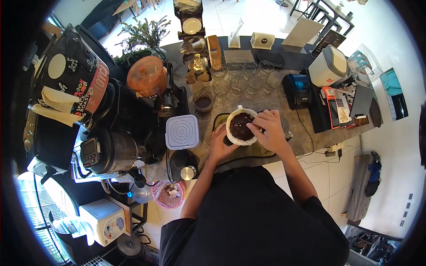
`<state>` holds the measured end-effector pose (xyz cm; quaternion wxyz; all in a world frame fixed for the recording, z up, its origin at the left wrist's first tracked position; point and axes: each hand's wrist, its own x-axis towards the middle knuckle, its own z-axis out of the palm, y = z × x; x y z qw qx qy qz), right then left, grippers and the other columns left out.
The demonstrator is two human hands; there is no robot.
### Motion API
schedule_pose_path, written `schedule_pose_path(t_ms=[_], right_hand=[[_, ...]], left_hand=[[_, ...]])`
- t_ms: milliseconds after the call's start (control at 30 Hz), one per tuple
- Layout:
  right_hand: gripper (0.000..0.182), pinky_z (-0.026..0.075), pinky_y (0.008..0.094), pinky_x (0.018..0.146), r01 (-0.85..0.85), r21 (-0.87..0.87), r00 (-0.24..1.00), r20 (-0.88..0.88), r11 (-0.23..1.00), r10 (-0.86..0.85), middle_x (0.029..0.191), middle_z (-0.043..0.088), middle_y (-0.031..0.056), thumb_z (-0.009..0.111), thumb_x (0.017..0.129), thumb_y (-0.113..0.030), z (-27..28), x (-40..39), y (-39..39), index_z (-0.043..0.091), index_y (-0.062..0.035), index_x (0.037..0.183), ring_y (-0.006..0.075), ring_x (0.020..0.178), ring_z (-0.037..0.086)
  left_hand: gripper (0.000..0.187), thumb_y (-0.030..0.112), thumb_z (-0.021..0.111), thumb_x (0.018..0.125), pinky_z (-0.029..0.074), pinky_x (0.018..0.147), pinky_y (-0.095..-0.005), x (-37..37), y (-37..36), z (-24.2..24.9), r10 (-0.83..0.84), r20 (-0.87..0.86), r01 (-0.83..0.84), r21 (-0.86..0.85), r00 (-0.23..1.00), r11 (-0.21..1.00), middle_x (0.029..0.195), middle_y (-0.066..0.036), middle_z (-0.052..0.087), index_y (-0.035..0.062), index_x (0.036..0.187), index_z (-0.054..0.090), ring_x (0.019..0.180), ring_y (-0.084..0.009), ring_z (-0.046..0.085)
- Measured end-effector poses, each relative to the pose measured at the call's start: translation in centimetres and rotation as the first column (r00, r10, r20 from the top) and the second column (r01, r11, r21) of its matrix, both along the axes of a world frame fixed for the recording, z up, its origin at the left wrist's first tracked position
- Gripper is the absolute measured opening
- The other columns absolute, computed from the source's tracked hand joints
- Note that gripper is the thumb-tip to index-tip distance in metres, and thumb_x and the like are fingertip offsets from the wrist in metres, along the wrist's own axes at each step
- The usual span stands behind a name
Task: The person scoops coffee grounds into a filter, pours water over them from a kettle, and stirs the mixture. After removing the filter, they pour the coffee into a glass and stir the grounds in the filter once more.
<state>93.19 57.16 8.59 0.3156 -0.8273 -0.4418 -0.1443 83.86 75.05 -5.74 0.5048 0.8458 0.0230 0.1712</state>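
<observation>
A white coffee dripper (240, 107), lined with a pale paper filter (231, 137), is in front of my body over the counter. Dark, wet-looking coffee grounds (241, 127) fill it, with a few light specks on top. My left hand (220, 145) is wrapped around the dripper's left side. At the right rim, the fingers of my right hand (269, 130) are pinched together on the filter's edge, thumb over the grounds. Beneath lies a dark-edged green mat (253, 153). A glass of dark liquid (203, 103) stands to the upper left.
Several clear glasses (243, 80) stand beyond the dripper. On the left are a grinder with an orange hopper (146, 76), a square lidded container (182, 132) and a black coffee machine (106, 150). A receipt printer (297, 91) and its cable are at right.
</observation>
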Motion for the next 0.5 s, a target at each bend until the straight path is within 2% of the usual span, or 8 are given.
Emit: schedule_pose_path(t_ms=[67, 167, 267, 300, 367, 500], right_hand=[[0.014, 0.036, 0.0374, 0.081, -0.032, 0.05, 0.994, -0.101, 0.998, 0.037, 0.076, 0.06, 0.0024, 0.077, 0.085, -0.012, -0.3, 0.0, 0.2, 0.066, -0.0067, 0.077, 0.0222, 0.076, 0.054], [0.015, 0.035, 0.0372, 0.08, 0.048, 0.042, 0.999, -0.012, 0.998, -0.048, 0.073, 0.058, 0.0021, 0.077, 0.085, -0.012, -0.5, 0.3, 0.3, 0.065, -0.0068, 0.076, 0.0219, 0.074, 0.053], [0.018, 0.035, 0.0372, 0.08, 0.048, 0.004, 0.997, 0.053, 0.999, -0.048, 0.072, 0.056, 0.0018, 0.077, 0.085, -0.013, 0.1, 0.3, 0.3, 0.063, -0.0069, 0.075, 0.0216, 0.072, 0.052], [0.018, 0.035, 0.0372, 0.08, 0.049, 0.004, 0.997, 0.052, 0.999, -0.049, 0.072, 0.056, 0.0018, 0.077, 0.085, -0.013, 0.0, 0.3, 0.3, 0.063, -0.0069, 0.075, 0.0216, 0.072, 0.052], [0.019, 0.034, 0.0375, 0.079, -0.041, 0.026, 0.996, -0.074, 0.999, 0.043, 0.07, 0.056, 0.0016, 0.077, 0.085, -0.013, -0.2, 0.4, 0.3, 0.063, -0.0073, 0.074, 0.0211, 0.07, 0.052], [0.021, 0.034, 0.0371, 0.079, 0.038, 0.101, 0.997, -0.065, 0.994, -0.031, 0.068, 0.055, 0.0015, 0.077, 0.086, -0.014, -0.5, 0.3, 0.7, 0.062, -0.0078, 0.073, 0.0209, 0.069, 0.051]], left_hand=[[0.066, 0.033, 0.086, 0.072, 0.037, 0.113, -0.047, 0.1, 0.1, -0.1, -0.027, -0.036, 0.024, -0.068, 0.999, 0.997, 0.139, -0.015, 0.061, 0.0093, 0.13, 0.066, 0.136, -0.0332, 0.051], [0.065, 0.033, 0.087, 0.072, 0.039, 0.112, -0.0466, 0.1, 0.1, -0.2, -0.019, -0.073, 0.015, -0.058, 0.997, 0.998, 0.137, -0.015, 0.062, 0.0088, 0.129, 0.066, 0.133, -0.0338, 0.053], [0.065, 0.032, 0.087, 0.072, 0.041, 0.11, -0.0455, 0.1, -0.1, -0.2, -0.016, -0.071, 0.007, -0.116, 0.997, 0.993, 0.134, -0.015, 0.063, 0.0083, 0.129, 0.066, 0.13, -0.0347, 0.055], [0.065, 0.032, 0.087, 0.072, 0.041, 0.11, -0.0455, 0.1, 0.0, -0.6, -0.017, -0.072, 0.008, -0.116, 0.997, 0.993, 0.134, -0.015, 0.063, 0.0083, 0.129, 0.066, 0.13, -0.0347, 0.055], [0.066, 0.032, 0.088, 0.071, 0.043, 0.109, -0.0448, 0.2, 0.1, -1.3, -0.038, -0.084, 0.029, -0.113, 0.996, 0.993, 0.133, -0.015, 0.064, 0.0079, 0.129, 0.065, 0.128, -0.0348, 0.056], [0.067, 0.032, 0.088, 0.071, 0.043, 0.109, -0.0449, 0.3, 0.1, -1.1, -0.063, -0.121, 0.041, -0.181, 0.991, 0.983, 0.133, -0.015, 0.063, 0.0078, 0.129, 0.065, 0.128, -0.0345, 0.056]])
